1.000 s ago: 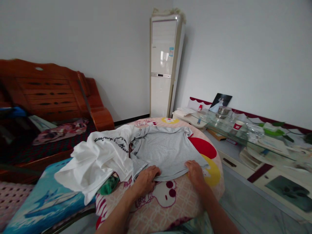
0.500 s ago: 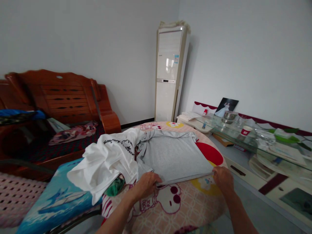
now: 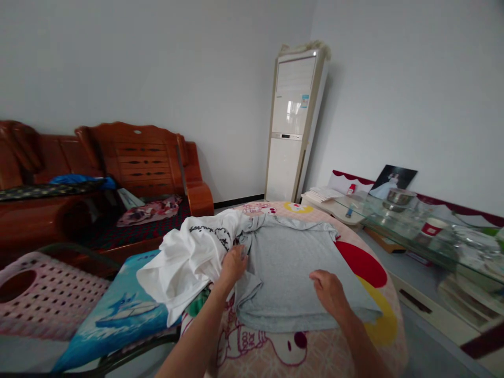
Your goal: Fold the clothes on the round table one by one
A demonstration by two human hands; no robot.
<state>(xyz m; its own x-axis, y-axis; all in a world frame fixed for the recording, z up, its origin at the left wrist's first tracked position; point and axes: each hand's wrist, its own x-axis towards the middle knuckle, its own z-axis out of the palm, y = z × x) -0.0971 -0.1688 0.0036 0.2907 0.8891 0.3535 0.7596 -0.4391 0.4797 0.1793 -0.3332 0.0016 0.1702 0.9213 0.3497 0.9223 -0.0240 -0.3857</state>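
Note:
A grey T-shirt (image 3: 293, 262) lies spread on a round surface covered with a cartoon-print cloth (image 3: 346, 336). My left hand (image 3: 233, 264) rests on the shirt's left side by its sleeve, fingers curled onto the fabric. Hovering over the shirt's lower middle, my right hand (image 3: 329, 290) has its fingers loosely bent, and I see nothing in it. A crumpled white garment with black lettering (image 3: 188, 260) is heaped just left of my left hand, touching the grey shirt.
A blue printed cushion (image 3: 114, 315) and a pink perforated basket (image 3: 43, 294) sit at the left. Behind them stands a wooden sofa (image 3: 129, 168). A tall white air conditioner (image 3: 293, 126) fills the corner. A glass-topped low table (image 3: 417, 231) with cups and dishes runs along the right.
Both hands left the shirt's near hem. My left hand moved up to the left sleeve area and my right hand came in over the middle. The view swung left.

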